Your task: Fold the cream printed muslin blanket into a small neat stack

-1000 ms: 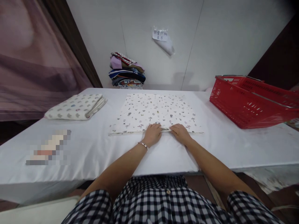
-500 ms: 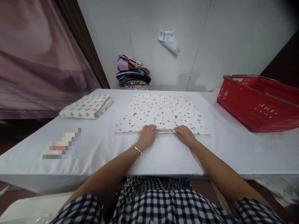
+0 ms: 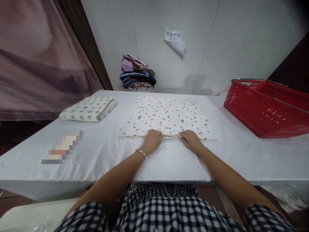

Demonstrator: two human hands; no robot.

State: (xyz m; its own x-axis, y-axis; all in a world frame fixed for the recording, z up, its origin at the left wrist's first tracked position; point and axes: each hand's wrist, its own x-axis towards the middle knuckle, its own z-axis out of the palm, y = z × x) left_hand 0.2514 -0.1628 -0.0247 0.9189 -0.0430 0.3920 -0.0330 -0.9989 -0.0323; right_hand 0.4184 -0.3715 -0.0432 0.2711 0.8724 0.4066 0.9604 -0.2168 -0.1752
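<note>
A folded white cloth [image 3: 166, 112] with small grey and dark prints lies flat on the white-covered table [image 3: 96, 154]. Along its near edge, where several layers show, both hands grip it. My left hand [image 3: 152, 140], with a silver bracelet at the wrist, is closed on that edge left of the middle. To the right, my right hand [image 3: 191, 140] pinches the same edge, thumb toward the centre. The fingertips are partly hidden by the hands and cloth.
At the left lies another folded cloth [image 3: 88, 109] with grey motifs, and in front of it a blurred-out flat object [image 3: 64, 146]. A red basket [image 3: 265, 109] stands at the right. Stacked fabrics [image 3: 138, 74] sit by the wall behind, below a taped paper note [image 3: 173, 37].
The raised gap in the near edge between my hands has flattened a little. Both hands stay in nearly the same place, and the view has shifted slightly.
</note>
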